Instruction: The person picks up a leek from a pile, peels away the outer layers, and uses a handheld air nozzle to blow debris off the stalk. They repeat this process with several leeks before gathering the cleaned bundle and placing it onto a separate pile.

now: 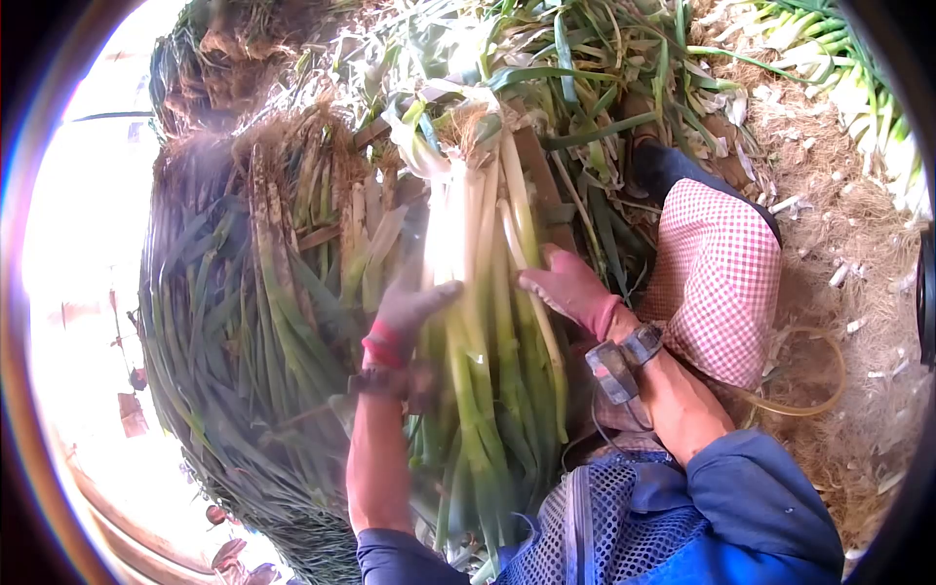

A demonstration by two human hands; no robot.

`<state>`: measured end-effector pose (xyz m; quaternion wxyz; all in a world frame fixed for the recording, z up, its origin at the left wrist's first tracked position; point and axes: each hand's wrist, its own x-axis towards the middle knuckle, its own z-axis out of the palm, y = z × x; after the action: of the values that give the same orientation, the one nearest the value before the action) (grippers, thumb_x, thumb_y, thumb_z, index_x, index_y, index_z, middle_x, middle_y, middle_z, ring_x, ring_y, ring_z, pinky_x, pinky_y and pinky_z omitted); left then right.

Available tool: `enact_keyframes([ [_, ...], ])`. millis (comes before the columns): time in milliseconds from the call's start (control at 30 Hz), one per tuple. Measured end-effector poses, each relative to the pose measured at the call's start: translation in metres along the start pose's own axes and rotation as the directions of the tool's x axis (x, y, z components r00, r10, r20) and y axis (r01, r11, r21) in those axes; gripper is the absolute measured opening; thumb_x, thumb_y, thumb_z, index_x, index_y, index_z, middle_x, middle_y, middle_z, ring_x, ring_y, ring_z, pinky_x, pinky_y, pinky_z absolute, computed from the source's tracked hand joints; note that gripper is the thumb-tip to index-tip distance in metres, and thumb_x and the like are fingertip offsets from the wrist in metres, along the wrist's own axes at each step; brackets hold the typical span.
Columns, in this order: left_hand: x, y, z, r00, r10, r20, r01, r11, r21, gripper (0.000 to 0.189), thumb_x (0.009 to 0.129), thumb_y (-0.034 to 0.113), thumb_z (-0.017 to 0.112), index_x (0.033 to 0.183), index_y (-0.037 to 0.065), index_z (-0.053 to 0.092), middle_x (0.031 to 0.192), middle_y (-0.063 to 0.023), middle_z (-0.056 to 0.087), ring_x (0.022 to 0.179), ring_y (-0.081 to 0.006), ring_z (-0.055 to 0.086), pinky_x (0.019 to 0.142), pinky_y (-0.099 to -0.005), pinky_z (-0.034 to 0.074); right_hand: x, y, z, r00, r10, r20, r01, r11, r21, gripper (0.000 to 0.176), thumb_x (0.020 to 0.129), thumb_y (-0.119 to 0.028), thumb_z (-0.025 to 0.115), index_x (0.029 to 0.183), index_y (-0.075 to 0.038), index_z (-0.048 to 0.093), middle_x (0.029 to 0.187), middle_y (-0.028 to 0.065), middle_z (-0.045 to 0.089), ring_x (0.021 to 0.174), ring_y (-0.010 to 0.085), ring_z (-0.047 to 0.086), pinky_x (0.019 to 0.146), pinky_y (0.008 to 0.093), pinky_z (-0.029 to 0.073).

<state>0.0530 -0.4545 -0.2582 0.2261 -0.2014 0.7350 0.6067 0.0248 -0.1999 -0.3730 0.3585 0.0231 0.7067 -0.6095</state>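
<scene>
A bundle of long green onions (487,322) with white stalks and rooty ends lies lengthwise in front of me, roots pointing away. My left hand (405,312), in a grey and red glove, presses against the bundle's left side with fingers curled onto the stalks. From the other side my right hand (570,288), in a pink glove, grips the right of the same bundle. A grey wrist device (624,361) is strapped on my right forearm.
A big pile of uncleaned green onions (253,292) lies to the left. Loose green leaves (585,78) cover the far ground. My knee in red-checked cloth (717,278) is at the right, over straw-strewn ground (848,292). Trimmed onions (858,78) lie far right.
</scene>
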Motion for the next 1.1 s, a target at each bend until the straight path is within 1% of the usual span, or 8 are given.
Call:
enact_keyframes([
  [167, 0.011, -0.008, 0.0, 1.0, -0.016, -0.006, 0.016, 1.0, -0.021, 0.087, 0.087, 0.026, 0.09, 0.158, 0.001, 0.048, 0.142, -0.0071, 0.065, 0.125, -0.0168, 0.063, 0.111, -0.0335, 0.047, 0.023, -0.004, -0.013, 0.982, -0.127, 0.141, 0.121, 0.991, 0.053, 0.059, 0.091, -0.044, 0.077, 0.122, 0.006, 0.071, 0.108, 0.0153, 0.077, 0.096, 0.0204, 0.07, 0.09, 0.0336, 0.054],
  [233, 0.01, -0.008, 0.002, 0.997, 0.008, -0.072, -0.012, 0.999, -0.048, 0.064, 0.091, 0.01, 0.085, 0.148, -0.002, 0.058, 0.129, -0.0087, 0.072, 0.114, -0.0174, 0.07, 0.103, -0.034, 0.055, 0.026, -0.015, -0.017, 0.988, 0.01, 0.156, -0.02, 0.998, 0.064, 0.059, 0.093, -0.048, 0.077, 0.122, 0.003, 0.073, 0.108, 0.0113, 0.077, 0.095, 0.0184, 0.069, 0.09, 0.0334, 0.054],
  [300, 0.011, -0.005, 0.0, 0.999, 0.009, -0.032, -0.009, 1.0, -0.004, 0.083, 0.086, 0.028, 0.091, 0.154, -0.001, 0.053, 0.138, -0.0068, 0.068, 0.12, -0.0159, 0.064, 0.109, -0.0341, 0.048, 0.042, 0.001, -0.003, 0.992, 0.038, 0.118, -0.047, 0.996, 0.074, 0.059, 0.096, -0.051, 0.076, 0.121, 0.002, 0.075, 0.108, 0.0091, 0.078, 0.095, 0.0176, 0.069, 0.092, 0.033, 0.053],
  [367, 0.011, -0.002, 0.002, 0.997, -0.075, 0.003, 0.075, 0.997, -0.027, 0.087, 0.083, 0.032, 0.092, 0.153, -0.002, 0.054, 0.136, -0.0074, 0.069, 0.12, -0.0162, 0.065, 0.109, -0.0337, 0.048, 0.049, 0.012, 0.005, 0.977, 0.018, 0.211, -0.106, 0.903, 0.417, 0.059, 0.097, -0.05, 0.075, 0.123, 0.003, 0.074, 0.111, 0.0082, 0.077, 0.101, 0.0176, 0.069, 0.097, 0.0312, 0.052],
  [500, -0.003, 0.008, 0.016, 0.999, 0.025, -0.033, -0.027, 0.998, -0.053, 0.092, 0.08, 0.037, 0.095, 0.153, -0.002, 0.054, 0.136, -0.008, 0.069, 0.12, -0.0173, 0.065, 0.109, -0.0344, 0.049, 0.024, -0.013, 0.007, 0.971, -0.101, 0.217, -0.074, 0.738, 0.671, 0.048, 0.096, -0.04, 0.081, 0.121, 0.001, 0.078, 0.117, 0.0057, 0.077, 0.113, 0.0141, 0.067, 0.102, 0.0307, 0.051],
  [700, -0.017, 0.021, 0.031, 0.996, 0.084, -0.033, -0.083, 0.996, 0.012, 0.091, 0.085, 0.032, 0.094, 0.155, -0.003, 0.048, 0.137, -0.0095, 0.068, 0.122, -0.0172, 0.065, 0.109, -0.0332, 0.05, 0.02, -0.01, -0.007, 0.927, -0.19, 0.325, -0.064, 0.77, 0.634, 0.052, 0.098, -0.034, 0.08, 0.137, -0.001, 0.07, 0.128, 0.0062, 0.074, 0.115, 0.0157, 0.067, 0.107, 0.0324, 0.05],
  [900, 0.011, -0.013, 0.024, 0.993, 0.084, 0.084, -0.076, 0.992, -0.1, 0.089, 0.083, 0.036, 0.094, 0.153, -0.001, 0.051, 0.137, -0.0081, 0.067, 0.123, -0.0169, 0.063, 0.111, -0.0336, 0.047, 0.018, -0.011, -0.008, 0.928, 0.099, 0.359, -0.291, 0.796, 0.532, 0.067, 0.094, -0.046, 0.083, 0.138, 0.002, 0.068, 0.135, 0.0103, 0.07, 0.124, 0.0171, 0.064, 0.111, 0.0368, 0.048],
  [1100, 0.023, -0.016, 0.014, 0.98, -0.013, 0.2, 0.033, 0.995, -0.096, 0.085, 0.088, 0.037, 0.088, 0.154, 0.001, 0.05, 0.137, -0.0068, 0.067, 0.122, -0.0175, 0.064, 0.111, -0.0344, 0.048, 0.022, -0.011, -0.012, 0.929, 0.066, 0.365, -0.276, 0.781, 0.56, 0.065, 0.092, -0.045, 0.086, 0.133, 0.002, 0.07, 0.126, 0.0097, 0.074, 0.111, 0.0173, 0.07, 0.101, 0.0347, 0.055],
])
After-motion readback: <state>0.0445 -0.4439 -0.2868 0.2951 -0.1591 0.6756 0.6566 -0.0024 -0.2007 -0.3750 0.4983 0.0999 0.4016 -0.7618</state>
